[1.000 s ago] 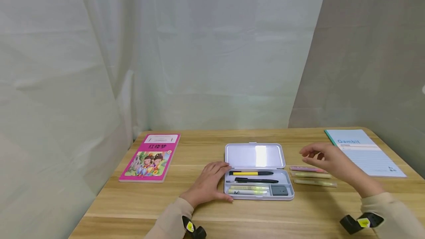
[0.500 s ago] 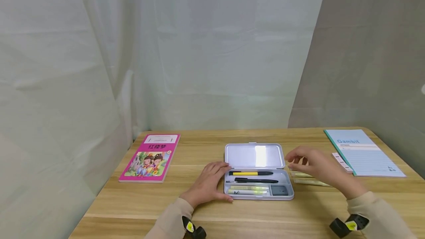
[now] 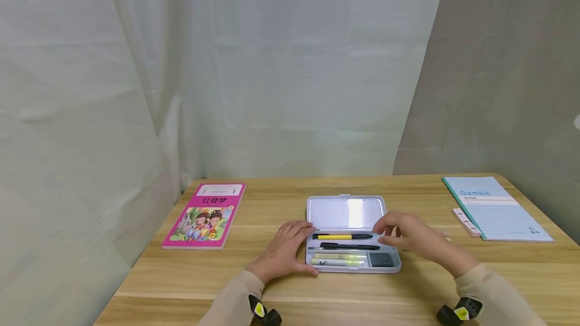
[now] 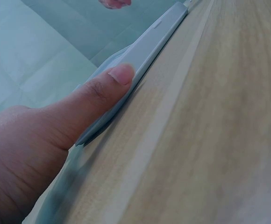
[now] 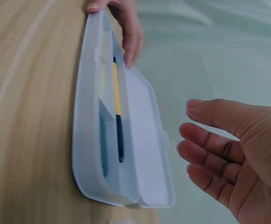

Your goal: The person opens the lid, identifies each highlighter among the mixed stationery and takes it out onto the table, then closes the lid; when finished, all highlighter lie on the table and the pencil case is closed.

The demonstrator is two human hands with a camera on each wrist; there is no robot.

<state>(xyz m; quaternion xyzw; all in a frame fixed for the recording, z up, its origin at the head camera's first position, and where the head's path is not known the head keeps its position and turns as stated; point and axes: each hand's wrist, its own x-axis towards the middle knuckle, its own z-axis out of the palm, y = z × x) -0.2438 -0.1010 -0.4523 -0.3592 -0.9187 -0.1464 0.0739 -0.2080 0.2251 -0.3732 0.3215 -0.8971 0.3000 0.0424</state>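
An opened white pencil case [image 3: 390, 258] lies on the wooden table with its lid folded back. It contains a yellow-and-black pen [image 3: 341, 236], a black pen [image 3: 350, 246], pale yellow highlighters [image 3: 337, 261] and a dark grey eraser [image 3: 381, 259]. My left hand [image 3: 283, 251] holds the case's left end, the thumb along its front wall and the fingers near the hinge. Above the case's right end hovers my right hand [image 3: 414, 235]. In the right wrist view this right hand [image 5: 233, 154] has loosely bent fingers and nothing between thumb and fingers.
At the left lies a pink book [image 3: 206, 215]. A light blue notebook [image 3: 498, 210] is at the right, with a small pale pink strip [image 3: 466, 223] against its edge. Pens to the right of the case are mostly hidden behind my right hand.
My right hand has moved left and slightly down, from above the pens on the table to the case's right end. The pink strip by the notebook has come into sight. My left hand stays put.
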